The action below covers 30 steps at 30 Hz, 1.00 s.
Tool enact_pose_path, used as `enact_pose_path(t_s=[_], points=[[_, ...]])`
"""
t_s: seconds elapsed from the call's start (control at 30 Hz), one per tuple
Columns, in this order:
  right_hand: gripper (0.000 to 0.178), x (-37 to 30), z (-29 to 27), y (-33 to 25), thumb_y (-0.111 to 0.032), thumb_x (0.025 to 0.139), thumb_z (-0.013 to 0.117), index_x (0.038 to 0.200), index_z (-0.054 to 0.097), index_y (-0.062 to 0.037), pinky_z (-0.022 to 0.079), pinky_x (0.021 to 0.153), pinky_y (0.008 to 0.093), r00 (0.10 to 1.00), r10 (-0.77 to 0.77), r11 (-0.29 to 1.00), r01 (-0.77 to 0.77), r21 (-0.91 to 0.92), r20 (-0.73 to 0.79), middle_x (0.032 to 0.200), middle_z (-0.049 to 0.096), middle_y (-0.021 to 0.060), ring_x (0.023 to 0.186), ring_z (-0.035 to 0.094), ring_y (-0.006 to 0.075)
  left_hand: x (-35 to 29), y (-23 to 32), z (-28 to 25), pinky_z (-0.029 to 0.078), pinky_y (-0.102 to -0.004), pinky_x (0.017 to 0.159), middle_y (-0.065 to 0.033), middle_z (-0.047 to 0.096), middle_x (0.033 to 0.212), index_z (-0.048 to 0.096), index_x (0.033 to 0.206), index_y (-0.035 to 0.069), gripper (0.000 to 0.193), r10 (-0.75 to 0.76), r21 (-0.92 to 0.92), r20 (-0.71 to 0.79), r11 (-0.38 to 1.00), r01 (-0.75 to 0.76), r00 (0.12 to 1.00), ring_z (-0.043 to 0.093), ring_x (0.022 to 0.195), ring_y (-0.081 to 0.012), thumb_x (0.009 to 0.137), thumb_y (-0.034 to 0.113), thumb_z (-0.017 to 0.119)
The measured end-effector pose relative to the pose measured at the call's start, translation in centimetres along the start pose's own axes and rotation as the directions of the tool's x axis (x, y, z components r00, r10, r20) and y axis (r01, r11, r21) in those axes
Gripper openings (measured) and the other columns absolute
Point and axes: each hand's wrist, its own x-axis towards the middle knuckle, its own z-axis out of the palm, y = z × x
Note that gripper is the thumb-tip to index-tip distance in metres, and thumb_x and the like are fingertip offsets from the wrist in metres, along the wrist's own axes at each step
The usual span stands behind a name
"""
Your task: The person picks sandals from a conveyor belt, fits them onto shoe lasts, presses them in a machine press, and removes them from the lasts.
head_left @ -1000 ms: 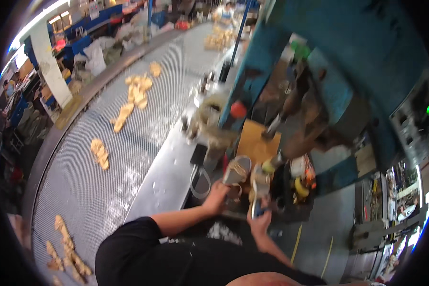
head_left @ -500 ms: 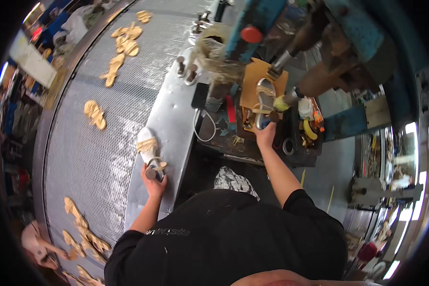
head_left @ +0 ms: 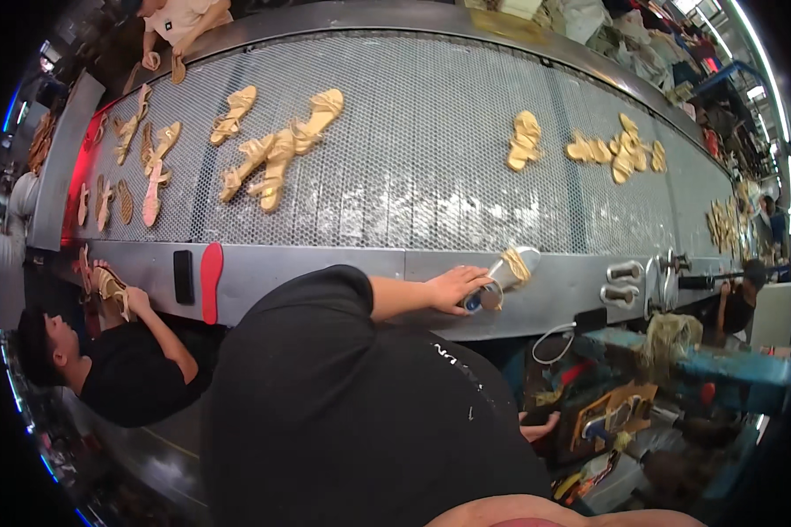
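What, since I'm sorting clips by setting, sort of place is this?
Probably a shoe factory: tan strappy sandals lie along a wide grey mesh conveyor, the left hand holds a silver sandal with tan straps, and a blue metal machine stands nearby.

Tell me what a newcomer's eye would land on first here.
Probably the wide mesh belt, scattered with tan sandals, stretching across the upper picture. Then the bright red sole-shaped piece on the metal ledge at left, and the left hand holding a silvery sandal farther right.
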Motion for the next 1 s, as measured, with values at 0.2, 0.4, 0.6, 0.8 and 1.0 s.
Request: enact_pose_path(t_s=[0.2,0.4,0.6,0.8,1.0], points=[[0.06,-8.6,-1.6,1.4,-0.014,0.068,0.075,0.12,0.047,0.0019,0.046,0.09,0.0372,0.459,0.506,0.794,-0.579,-0.186,0.73,0.108,0.06,0.0159,0.103,0.059,0.0274,-5.8,-15.9,-17.9,0.035,-0.0404,0.105,-0.0195,0.051,0.129,0.047,0.129,0.004,0.046,-0.397,0.196,-0.605,0.766,0.612,0.69,0.046,0.122,-0.0344,0.084,0.011,0.055],[0.05,-10.9,-6.5,5.3,-0.021,0.064,0.081,0.105,0.06,-0.0018,0.054,0.077,0.034,0.166,0.569,0.694,-0.622,-0.363,0.805,0.089,0.07,0.0093,0.087,0.067,0.0184,-25.6,-33.0,-39.2,0.035,-0.0461,0.105,-0.0218,0.048,0.135,0.056,0.124,0.001,0.051,-0.856,0.385,-0.517,-0.216,0.897,0.015,0.044,0.125,-0.0365,0.092,0.041,0.051],[0.038,-9.0,-10.6,3.5,-0.016,0.068,0.074,0.101,0.06,-0.0019,0.053,0.073,0.0349,0.327,0.734,0.598,-0.727,-0.337,0.595,0.088,0.069,0.0125,0.081,0.067,0.0241,-14.7,-35.6,-33.7,0.035,-0.0497,0.104,-0.0211,0.043,0.137,0.055,0.12,-0.002,0.053,-0.896,0.548,-0.39,-0.038,0.835,0.215,0.039,0.127,-0.0384,0.091,0.042,0.049],[0.031,-0.7,-10.6,8.0,-0.005,0.068,0.066,0.098,0.058,-0.0022,0.051,0.069,0.0382,0.655,0.748,0.657,-0.709,-0.256,0.104,0.076,0.066,0.0116,0.074,0.066,0.0276,1.4,-25.9,-19.3,0.039,-0.0461,0.1,-0.0228,0.048,0.125,0.043,0.124,-0.005,0.067,-0.767,0.195,-0.524,0.315,0.929,0.37,0.044,0.118,-0.0389,0.08,0.038,0.069],[0.077,9.0,-4.6,12.9,-0.015,0.066,0.079,0.131,0.04,-0.0012,0.043,0.096,0.0372,0.798,0.595,0.78,-0.546,0.306,-0.092,0.119,0.056,0.0199,0.111,0.055,0.0335,3.5,-13.4,-12.2,0.047,-0.0399,0.083,-0.0161,0.061,0.106,0.056,0.117,0.008,0.046,-0.415,0.302,-0.493,0.743,0.597,0.765,0.06,0.096,-0.0343,0.08,0.031,0.067]])
